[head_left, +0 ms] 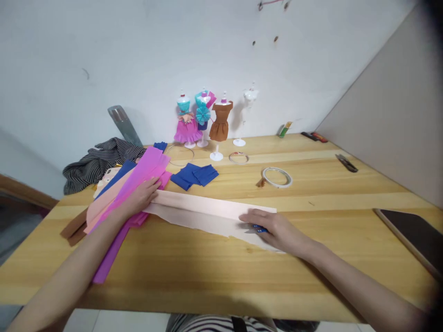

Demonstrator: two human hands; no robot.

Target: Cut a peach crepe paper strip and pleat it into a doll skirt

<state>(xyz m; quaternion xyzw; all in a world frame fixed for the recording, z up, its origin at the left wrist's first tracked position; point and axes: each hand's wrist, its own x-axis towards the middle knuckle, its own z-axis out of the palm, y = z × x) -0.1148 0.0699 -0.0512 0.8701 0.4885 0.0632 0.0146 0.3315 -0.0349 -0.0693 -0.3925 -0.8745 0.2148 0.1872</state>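
1. Pale wall and wooden table, seen from above; four miniature dress forms are ranged along the back, three dressed and one mostly white.
2. Pale pink paper strip, laid lengthwise across the table between the two hands, with a fold line along it and an uneven near edge.
3. Left hand, placed palm down where the strip's left end is met by magenta paper; the fingers are extended, but whether the strip is pinched beneath them cannot be told.
4. Right hand, positioned over the strip's right end; blue-handled scissors are held in its curled grip, the blades pointed leftward above the paper.
5. Blue pieces, grouped beyond the strip; brown material is partly covered by the coloured sheets at left.
6. Striped cloth, heaped at far left, with a bottle tilted behind it.
7. White ring-shaped roll, pliers and dark tablet-like slab, distributed on the right.
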